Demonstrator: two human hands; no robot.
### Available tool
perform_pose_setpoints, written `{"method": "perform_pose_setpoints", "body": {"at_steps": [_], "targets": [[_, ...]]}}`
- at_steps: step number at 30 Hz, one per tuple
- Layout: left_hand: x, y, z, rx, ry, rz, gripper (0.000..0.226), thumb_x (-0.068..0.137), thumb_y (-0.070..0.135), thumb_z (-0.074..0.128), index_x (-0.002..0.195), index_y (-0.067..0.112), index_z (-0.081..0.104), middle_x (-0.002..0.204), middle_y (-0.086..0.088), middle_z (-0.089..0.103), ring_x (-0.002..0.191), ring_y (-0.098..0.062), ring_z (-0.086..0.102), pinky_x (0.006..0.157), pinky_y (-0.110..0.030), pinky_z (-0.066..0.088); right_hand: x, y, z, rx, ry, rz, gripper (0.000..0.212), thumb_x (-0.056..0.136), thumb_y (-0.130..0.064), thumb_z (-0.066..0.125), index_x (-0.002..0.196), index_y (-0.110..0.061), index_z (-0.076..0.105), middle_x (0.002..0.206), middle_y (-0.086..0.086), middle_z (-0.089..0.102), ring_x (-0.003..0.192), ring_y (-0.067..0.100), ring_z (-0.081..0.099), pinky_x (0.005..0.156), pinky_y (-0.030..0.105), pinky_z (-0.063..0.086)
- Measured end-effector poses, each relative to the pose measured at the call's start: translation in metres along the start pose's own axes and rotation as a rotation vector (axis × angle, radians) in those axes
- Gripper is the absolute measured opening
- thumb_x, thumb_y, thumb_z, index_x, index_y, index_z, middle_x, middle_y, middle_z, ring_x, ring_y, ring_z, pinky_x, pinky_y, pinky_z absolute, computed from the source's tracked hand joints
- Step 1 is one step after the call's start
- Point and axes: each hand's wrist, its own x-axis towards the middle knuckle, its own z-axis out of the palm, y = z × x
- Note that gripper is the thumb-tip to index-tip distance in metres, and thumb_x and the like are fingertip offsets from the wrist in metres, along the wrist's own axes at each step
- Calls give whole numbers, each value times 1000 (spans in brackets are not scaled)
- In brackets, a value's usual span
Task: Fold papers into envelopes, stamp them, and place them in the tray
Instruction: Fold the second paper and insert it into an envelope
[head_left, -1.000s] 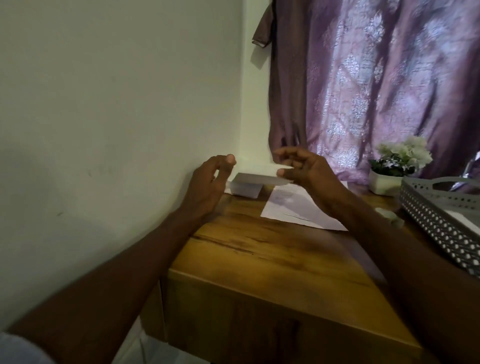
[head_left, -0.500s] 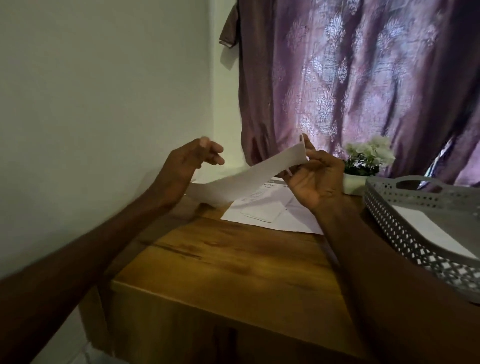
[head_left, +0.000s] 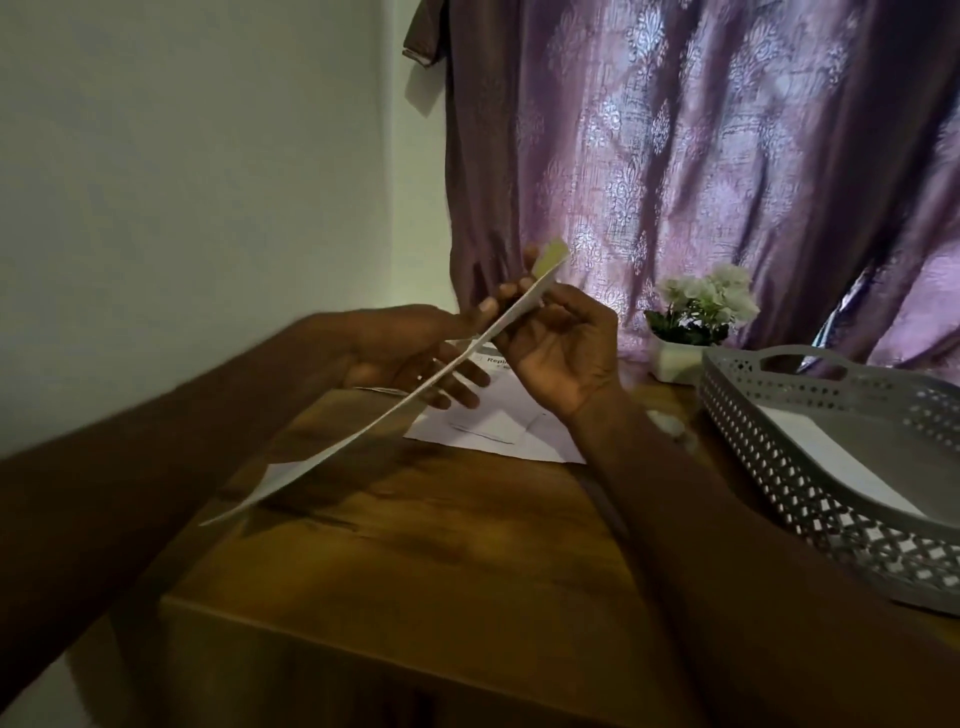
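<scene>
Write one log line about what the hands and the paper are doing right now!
right hand: pinches paper top | left hand: open behind paper | paper: held above table | tray: right, holds white sheet

The near half of the wooden table (head_left: 415, 571) lies bare. A grey tray (head_left: 810, 499) blocks the right side. Loose papers (head_left: 493, 431) and a flower pot (head_left: 675, 364) occupy the far edge.

We see a purple curtain (head_left: 701, 156) with pale floral motifs, a grey lattice-patterned tray (head_left: 810, 467), white paper (head_left: 363, 431), brown wood-grain tabletop (head_left: 441, 545).
</scene>
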Motion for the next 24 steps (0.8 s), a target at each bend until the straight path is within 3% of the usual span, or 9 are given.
{"method": "perform_pose_setpoints", "body": {"at_steps": [3, 5, 9, 12, 14, 16, 19, 21, 24], "targets": [[1, -10, 1, -141, -33, 2, 72, 77, 69, 54, 124, 15, 62, 114, -15, 76, 65, -20, 71, 58, -30, 60, 5, 3, -3, -74, 24, -8, 36, 80, -3, 69, 116, -1, 66, 105, 17, 71, 108, 30, 66, 117, 47, 39], [-4, -19, -4, -219, 10, -4, 67, 80, 67, 57, 113, 10, 69, 98, -14, 77, 62, -19, 71, 55, -30, 60, 11, 7, -6, -147, 70, -34, 36, 87, 2, 64, 122, -5, 63, 118, 16, 69, 115, 29, 64, 119, 46, 37], [-12, -39, -14, -256, 62, 25, 41, 95, 43, 64, 111, 6, 73, 86, -11, 75, 62, -17, 71, 54, -27, 58, 17, 10, -5, -288, 244, -94, 27, 94, 10, 54, 106, -12, 64, 103, 8, 72, 92, 20, 69, 87, 35, 54], [-13, -44, -17, -378, 98, -2, 37, 94, 39, 67, 113, 8, 74, 84, -10, 74, 60, -18, 69, 51, -27, 58, 12, 5, -7, -443, 636, -177, 23, 92, 7, 57, 96, -13, 69, 81, 6, 73, 63, 14, 68, 62, 26, 51], [-14, -46, -18, -479, 104, 19, 37, 95, 35, 68, 119, 7, 72, 93, -12, 76, 66, -20, 73, 57, -29, 60, 8, -1, -13, -818, 910, -190, 22, 90, -3, 56, 96, -14, 74, 81, 2, 71, 67, 16, 66, 57, 26, 48], [-11, -51, -21, -558, 139, 49, 37, 96, 27, 67, 126, 6, 68, 101, -14, 77, 74, -23, 76, 65, -32, 62, 3, -4, -19, -1384, 1047, -97, 22, 86, -15, 58, 104, -9, 71, 97, 5, 70, 89, 25, 65, 72, 30, 52], [-11, -56, -26, -565, 130, 34, 49, 94, 18, 68, 139, 2, 59, 120, -17, 73, 95, -28, 74, 85, -40, 62, -8, 5, -21, -1879, 955, 212, 42, 83, -27, 64, 121, -10, 62, 133, 19, 56, 124, 38, 52, 102, 40, 46], [-12, -57, -27, -574, 85, 25, 54, 91, 11, 67, 143, 0, 55, 132, -21, 67, 106, -32, 71, 91, -42, 61, -12, 13, -19, -1972, 887, 313, 47, 85, -33, 65, 127, -13, 59, 141, 19, 48, 131, 38, 43, 106, 43, 41], [-8, -57, -26, -612, 97, 39, 45, 93, 9, 61, 137, -3, 57, 125, -23, 70, 99, -31, 74, 86, -39, 63, -11, 20, -20, -2043, 810, 316, 59, 88, -53, 64, 132, -15, 56, 145, 18, 45, 133, 37, 40, 107, 44, 37]]}}
